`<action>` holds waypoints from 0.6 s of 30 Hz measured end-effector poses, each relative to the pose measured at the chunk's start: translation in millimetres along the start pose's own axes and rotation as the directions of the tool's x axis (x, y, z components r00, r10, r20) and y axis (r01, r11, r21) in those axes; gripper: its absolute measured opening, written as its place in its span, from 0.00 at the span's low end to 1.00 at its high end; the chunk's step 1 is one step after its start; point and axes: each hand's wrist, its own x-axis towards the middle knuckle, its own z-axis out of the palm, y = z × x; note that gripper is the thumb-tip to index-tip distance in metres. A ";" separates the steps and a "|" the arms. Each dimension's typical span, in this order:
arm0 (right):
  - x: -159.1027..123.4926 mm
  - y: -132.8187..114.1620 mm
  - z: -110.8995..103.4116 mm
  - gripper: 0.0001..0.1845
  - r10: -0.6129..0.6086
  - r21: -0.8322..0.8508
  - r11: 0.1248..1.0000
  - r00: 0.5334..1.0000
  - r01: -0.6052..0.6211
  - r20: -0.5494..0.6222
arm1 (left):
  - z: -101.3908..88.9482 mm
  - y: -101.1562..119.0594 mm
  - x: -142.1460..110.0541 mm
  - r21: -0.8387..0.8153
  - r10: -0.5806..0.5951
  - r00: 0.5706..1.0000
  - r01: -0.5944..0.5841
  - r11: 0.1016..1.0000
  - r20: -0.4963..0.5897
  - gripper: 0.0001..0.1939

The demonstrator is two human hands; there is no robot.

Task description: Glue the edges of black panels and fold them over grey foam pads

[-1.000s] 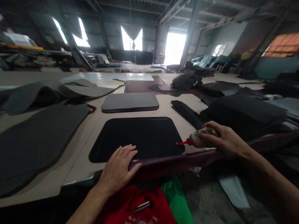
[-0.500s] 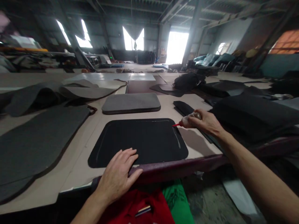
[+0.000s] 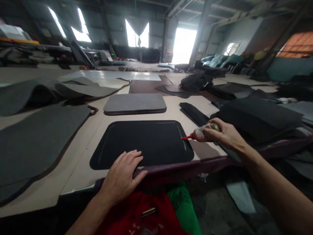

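Observation:
A black rounded-corner panel (image 3: 144,140) lies flat on the table in front of me. Shiny glue lines run along its far and right edges, and a fainter line shows near the left edge. My right hand (image 3: 226,133) is wrapped round a glue bottle (image 3: 201,133), tilted so its red nozzle points left. The nozzle tip is at the glue line by the panel's right edge; whether it touches cannot be made out. My left hand (image 3: 124,171) rests with fingers spread on the panel's near edge.
Behind the panel sits a stack of grey rounded panels (image 3: 135,102). Large grey sheets (image 3: 39,137) cover the left side. Black strips (image 3: 193,114) and a pile of black sheets (image 3: 259,119) lie right. The table's maroon edge (image 3: 171,169) runs close to me.
My right hand has brought the bottle nearer to me, its nozzle moving down the panel's right edge from the far corner. My left hand stays on the panel. The view has shifted slightly.

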 end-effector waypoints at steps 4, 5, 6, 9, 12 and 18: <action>-37.7 3.9 -8.8 0.22 0.001 0.052 0.999 1.000 -0.002 0.016 | 0.6 -0.4 -0.2 -0.004 0.002 1.000 -0.002 1.000 -0.004 0.20; -45.9 4.1 -10.6 0.22 0.008 0.058 0.998 1.000 -0.009 0.018 | 0.8 -0.5 -0.2 -0.005 0.003 1.000 -0.003 1.000 -0.006 0.20; -53.5 3.8 -12.4 0.22 0.013 0.062 0.998 1.000 -0.014 0.022 | 1.0 -0.6 -0.1 -0.006 0.004 1.000 -0.004 1.000 -0.008 0.20; -71.0 1.5 -16.7 0.23 0.013 0.077 0.997 0.999 -0.016 0.042 | 1.3 -0.8 0.3 -0.010 0.000 1.000 0.000 1.000 -0.011 0.20; -79.7 -0.7 -19.0 0.22 0.009 0.081 0.997 0.999 -0.013 0.049 | 1.6 -0.9 0.5 -0.008 0.003 1.000 -0.003 1.000 -0.009 0.20; -77.5 3.1 -19.9 0.23 0.018 0.097 0.995 0.997 -0.025 0.070 | 2.4 -1.8 -1.1 -0.006 0.016 1.000 -0.016 1.000 -0.007 0.20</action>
